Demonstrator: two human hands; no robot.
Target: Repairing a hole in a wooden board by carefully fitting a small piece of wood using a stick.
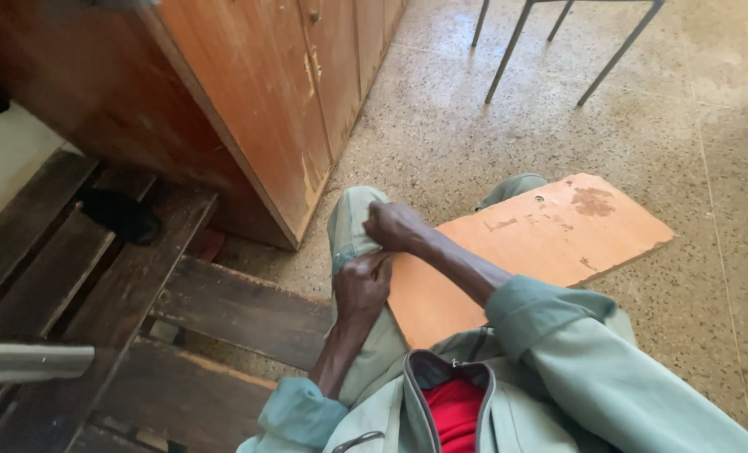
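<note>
I sit looking down at my lap in grey-green clothes. My right hand is closed on the fabric of my left trouser leg at the knee. Just below it, my left hand is curled shut and pinches the same fabric on the thigh. A flat orange-brown board with worn patches and a small hole lies across my lap. Its near edge sits against both hands. Its far end reaches out over the floor. My right knee shows beyond the board.
A dark slatted wooden bench lies at the left under me. A worn wooden cabinet stands ahead at the left. Thin metal legs rise from the speckled terrazzo floor at the top. A grey bar juts in at the left edge.
</note>
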